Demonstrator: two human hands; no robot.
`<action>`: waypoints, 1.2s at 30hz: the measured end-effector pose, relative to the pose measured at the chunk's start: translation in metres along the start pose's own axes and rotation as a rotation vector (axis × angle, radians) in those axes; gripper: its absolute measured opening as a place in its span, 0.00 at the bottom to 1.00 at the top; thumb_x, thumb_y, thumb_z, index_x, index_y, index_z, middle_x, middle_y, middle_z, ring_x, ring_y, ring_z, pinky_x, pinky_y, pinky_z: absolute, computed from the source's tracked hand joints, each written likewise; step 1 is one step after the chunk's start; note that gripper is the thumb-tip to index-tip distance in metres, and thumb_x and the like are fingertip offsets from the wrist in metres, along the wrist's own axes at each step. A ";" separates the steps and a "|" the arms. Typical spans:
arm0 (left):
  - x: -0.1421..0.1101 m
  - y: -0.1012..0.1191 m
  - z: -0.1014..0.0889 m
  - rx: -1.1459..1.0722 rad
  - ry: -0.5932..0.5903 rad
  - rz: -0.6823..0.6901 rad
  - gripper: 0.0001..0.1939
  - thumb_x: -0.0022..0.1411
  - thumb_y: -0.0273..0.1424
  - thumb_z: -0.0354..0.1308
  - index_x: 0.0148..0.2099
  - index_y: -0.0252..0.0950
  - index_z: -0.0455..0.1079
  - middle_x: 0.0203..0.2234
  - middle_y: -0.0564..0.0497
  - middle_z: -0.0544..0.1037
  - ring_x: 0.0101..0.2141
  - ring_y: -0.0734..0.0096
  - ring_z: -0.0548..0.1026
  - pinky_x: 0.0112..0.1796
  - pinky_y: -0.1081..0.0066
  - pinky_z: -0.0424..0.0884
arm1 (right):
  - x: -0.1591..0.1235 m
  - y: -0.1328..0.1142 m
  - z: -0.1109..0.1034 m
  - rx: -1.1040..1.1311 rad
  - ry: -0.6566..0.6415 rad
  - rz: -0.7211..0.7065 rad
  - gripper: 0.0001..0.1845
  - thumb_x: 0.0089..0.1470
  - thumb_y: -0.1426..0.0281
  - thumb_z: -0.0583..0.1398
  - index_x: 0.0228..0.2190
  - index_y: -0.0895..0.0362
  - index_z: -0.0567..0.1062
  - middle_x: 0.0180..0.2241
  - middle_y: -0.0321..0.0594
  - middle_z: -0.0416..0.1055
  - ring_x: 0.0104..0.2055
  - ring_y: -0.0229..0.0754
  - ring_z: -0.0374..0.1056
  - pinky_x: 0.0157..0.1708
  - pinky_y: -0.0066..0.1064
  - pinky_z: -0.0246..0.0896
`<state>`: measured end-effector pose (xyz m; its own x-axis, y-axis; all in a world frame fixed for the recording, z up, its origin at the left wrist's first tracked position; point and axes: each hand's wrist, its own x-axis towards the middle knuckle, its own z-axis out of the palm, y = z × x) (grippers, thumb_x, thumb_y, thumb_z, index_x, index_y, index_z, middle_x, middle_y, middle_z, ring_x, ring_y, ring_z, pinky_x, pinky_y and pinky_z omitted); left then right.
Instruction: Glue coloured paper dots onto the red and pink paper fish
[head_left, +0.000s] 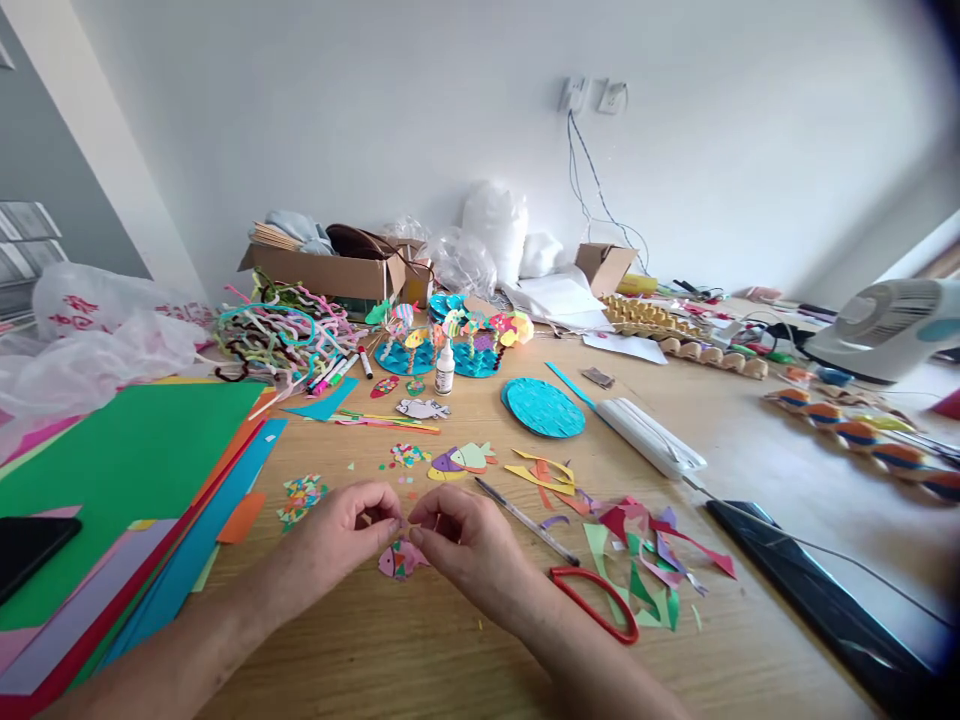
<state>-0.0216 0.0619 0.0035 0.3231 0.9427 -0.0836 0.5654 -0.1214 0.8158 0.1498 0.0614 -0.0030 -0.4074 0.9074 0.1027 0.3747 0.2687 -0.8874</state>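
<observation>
My left hand and my right hand meet fingertip to fingertip, thumbs and forefingers pinched together. What they hold between them is too small to make out. Just under the fingertips a pink paper fish with coloured scraps on it lies on the table, partly covered by my right hand. Beyond the hands lie purple, yellow and pale green paper fish and a pile of small coloured paper bits. A second pile of bits is beside my left wrist. A pen rests right of my right hand.
Red-handled scissors and paper offcuts lie right of my right forearm. Coloured paper sheets and a black phone are at left. Farther back stand a glue bottle, blue discs and a white power strip.
</observation>
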 end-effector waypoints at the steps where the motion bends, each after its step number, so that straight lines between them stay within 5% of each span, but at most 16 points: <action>1: 0.000 -0.001 0.001 -0.007 -0.005 -0.006 0.10 0.51 0.37 0.48 0.26 0.38 0.65 0.20 0.56 0.71 0.25 0.69 0.70 0.27 0.73 0.65 | 0.000 0.000 0.000 -0.003 -0.002 -0.007 0.03 0.45 0.77 0.59 0.24 0.59 0.73 0.21 0.31 0.65 0.23 0.31 0.58 0.22 0.22 0.50; 25: -0.001 -0.011 0.005 -0.048 -0.087 -0.006 0.10 0.51 0.37 0.48 0.26 0.38 0.65 0.21 0.55 0.73 0.27 0.68 0.72 0.29 0.73 0.66 | 0.001 0.004 0.004 -0.011 -0.032 0.035 0.05 0.44 0.79 0.58 0.21 0.59 0.71 0.18 0.29 0.63 0.21 0.30 0.56 0.20 0.20 0.47; 30: -0.006 -0.009 -0.004 0.163 -0.003 0.063 0.09 0.54 0.32 0.47 0.31 0.38 0.68 0.25 0.55 0.74 0.28 0.69 0.71 0.29 0.74 0.64 | 0.002 0.006 -0.006 -0.057 -0.129 0.076 0.05 0.44 0.79 0.57 0.22 0.59 0.71 0.18 0.29 0.61 0.21 0.29 0.54 0.20 0.20 0.46; 36: -0.026 -0.021 -0.005 0.505 -0.046 0.276 0.13 0.56 0.21 0.42 0.30 0.38 0.67 0.26 0.53 0.72 0.29 0.69 0.70 0.31 0.72 0.63 | 0.002 0.007 -0.012 -0.187 -0.240 0.117 0.05 0.46 0.76 0.57 0.22 0.60 0.72 0.20 0.30 0.63 0.22 0.30 0.55 0.20 0.21 0.47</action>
<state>-0.0455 0.0414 -0.0086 0.5360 0.8421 0.0593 0.7443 -0.5046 0.4374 0.1612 0.0690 -0.0040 -0.5294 0.8393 -0.1239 0.5677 0.2419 -0.7868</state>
